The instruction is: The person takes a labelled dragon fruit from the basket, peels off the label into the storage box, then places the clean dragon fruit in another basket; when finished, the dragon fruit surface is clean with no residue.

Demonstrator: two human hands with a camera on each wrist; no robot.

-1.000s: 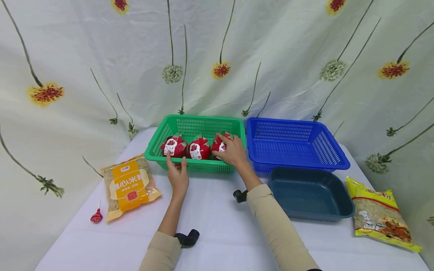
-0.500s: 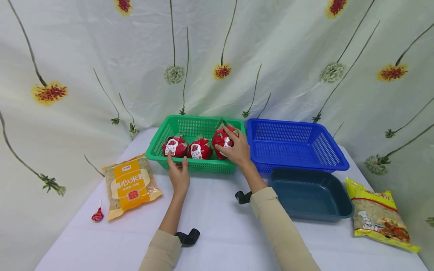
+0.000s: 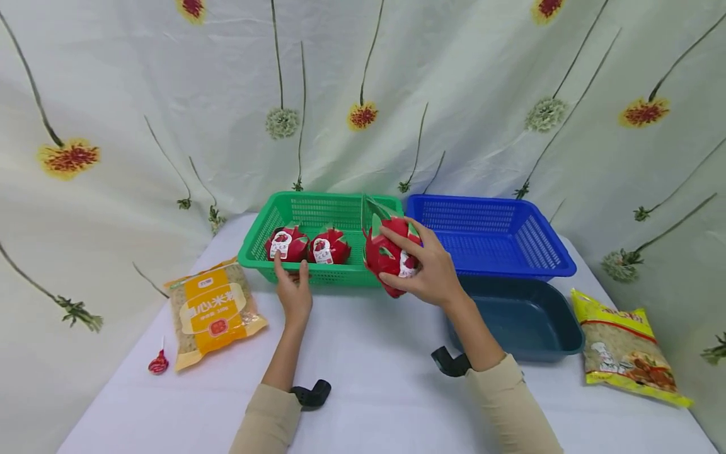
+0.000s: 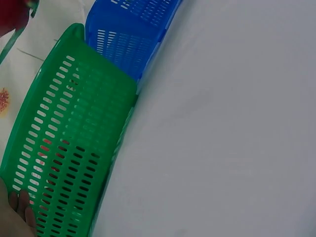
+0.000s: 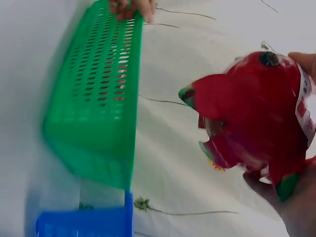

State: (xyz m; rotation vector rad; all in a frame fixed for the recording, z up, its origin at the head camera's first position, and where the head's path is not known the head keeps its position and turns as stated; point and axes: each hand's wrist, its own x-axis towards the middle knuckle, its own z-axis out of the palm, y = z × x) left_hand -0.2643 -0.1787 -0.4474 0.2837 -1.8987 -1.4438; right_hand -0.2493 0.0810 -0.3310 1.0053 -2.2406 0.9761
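My right hand (image 3: pixel 435 270) grips a red dragon fruit (image 3: pixel 387 251) with green-tipped scales and a white label, lifted above the front right of the green basket (image 3: pixel 357 277). In the right wrist view, the same dragon fruit (image 5: pixel 256 108) hangs well apart from the basket wall, thumb and fingers around it. At the front left rim of the basket, my left hand (image 3: pixel 295 299) holds on, with fingers against the outer wall in the left wrist view. Two more labelled dragon fruits, one at left (image 3: pixel 288 244) and one at centre (image 3: pixel 330 247), lie inside.
A blue basket (image 3: pixel 499 272) stands right of the green one, with a dark teal tub (image 3: pixel 518 315) before it. A yellow food packet (image 3: pixel 626 350) lies far right. On the left are an orange packet (image 3: pixel 215 312) and a red lollipop (image 3: pixel 159 362).
My right hand has lifted the rightmost dragon fruit out of the green basket, bringing it up, toward me and slightly right. The left hand has stayed at the rim.
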